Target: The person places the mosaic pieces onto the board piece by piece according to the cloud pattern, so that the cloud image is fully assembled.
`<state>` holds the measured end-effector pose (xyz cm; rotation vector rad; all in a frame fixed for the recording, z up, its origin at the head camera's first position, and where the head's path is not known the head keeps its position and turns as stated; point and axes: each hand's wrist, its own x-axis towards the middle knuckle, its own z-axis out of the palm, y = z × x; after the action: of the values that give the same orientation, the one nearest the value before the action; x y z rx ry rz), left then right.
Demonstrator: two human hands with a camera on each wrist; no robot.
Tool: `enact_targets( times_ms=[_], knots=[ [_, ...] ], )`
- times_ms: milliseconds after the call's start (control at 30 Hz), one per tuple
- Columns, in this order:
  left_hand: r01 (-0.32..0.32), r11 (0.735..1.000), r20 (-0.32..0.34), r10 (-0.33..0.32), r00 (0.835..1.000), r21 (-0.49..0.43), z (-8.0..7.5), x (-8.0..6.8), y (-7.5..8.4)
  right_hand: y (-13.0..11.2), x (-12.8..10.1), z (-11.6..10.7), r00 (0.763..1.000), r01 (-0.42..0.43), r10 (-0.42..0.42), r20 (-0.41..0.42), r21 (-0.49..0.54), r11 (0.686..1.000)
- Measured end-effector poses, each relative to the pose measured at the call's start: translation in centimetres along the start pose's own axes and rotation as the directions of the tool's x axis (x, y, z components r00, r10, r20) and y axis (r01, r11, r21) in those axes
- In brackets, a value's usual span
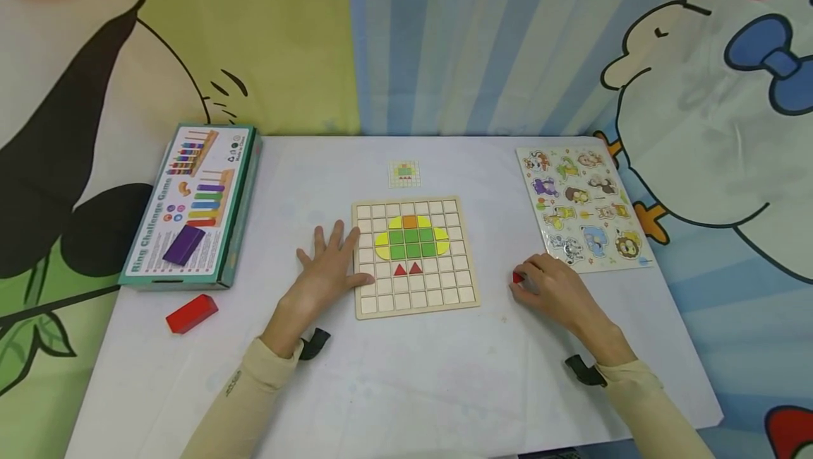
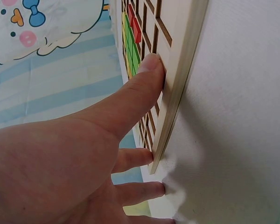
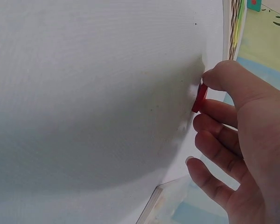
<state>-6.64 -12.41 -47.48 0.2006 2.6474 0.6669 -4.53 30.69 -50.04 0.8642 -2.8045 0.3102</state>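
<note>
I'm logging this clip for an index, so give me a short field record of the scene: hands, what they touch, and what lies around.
left hand: flat on the table, thumb resting on the grid board's left edge
right hand: pinches a small red piece against the table
grid board: centre; green, yellow, orange tiles and two red triangles placed
pattern card: behind the board
animal puzzle: right
game box: left, purple block on top
red block: front left

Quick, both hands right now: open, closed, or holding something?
Left hand: open, fingers flat, thumb pressing the grid board at its left edge.
Right hand: pinching a small red piece on the table.
</note>
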Motion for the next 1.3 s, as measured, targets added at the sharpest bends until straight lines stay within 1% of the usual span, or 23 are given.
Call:
enact_targets(
  times_ms=[367, 467, 633, 733, 900, 1133, 1300],
  knots=[
    [-0.004, 1.000, -0.006, 0.004, 1.000, 0.005, -0.11, -0.04, -0.03, -0.11, 0.01, 0.19, 1.000, -0.007, 0.007, -0.017, 0.001, 1.000],
    [-0.011, 1.000, -0.010, 0.011, 1.000, 0.006, -0.15, -0.10, 0.00, -0.22, 0.07, 0.16, 1.000, -0.026, 0.026, -0.006, 0.002, 1.000],
    [-0.010, 1.000, -0.011, 0.010, 1.000, -0.001, -0.24, -0.13, -0.02, -0.30, 0.03, -0.21, 0.998, -0.057, 0.057, 0.039, 0.007, 0.998],
    [-0.007, 1.000, -0.012, 0.007, 1.000, 0.001, -0.20, -0.12, -0.06, -0.19, -0.05, -0.30, 0.998, -0.044, 0.043, 0.049, 0.024, 0.999],
    [-0.007, 1.000, -0.012, 0.007, 1.000, 0.010, -0.19, -0.14, -0.05, -0.01, -0.03, -0.18, 1.000, 0.011, -0.011, 0.022, 0.030, 1.000],
    [-0.009, 1.000, -0.014, 0.009, 1.000, 0.012, -0.12, -0.13, -0.10, -0.01, 0.03, 0.04, 1.000, 0.019, -0.020, 0.007, 0.030, 0.999],
    [-0.015, 1.000, -0.012, 0.016, 1.000, 0.017, -0.06, -0.01, -0.02, -0.05, 0.55, -0.01, 0.999, 0.052, -0.051, -0.017, 0.032, 0.998]
  ],
)
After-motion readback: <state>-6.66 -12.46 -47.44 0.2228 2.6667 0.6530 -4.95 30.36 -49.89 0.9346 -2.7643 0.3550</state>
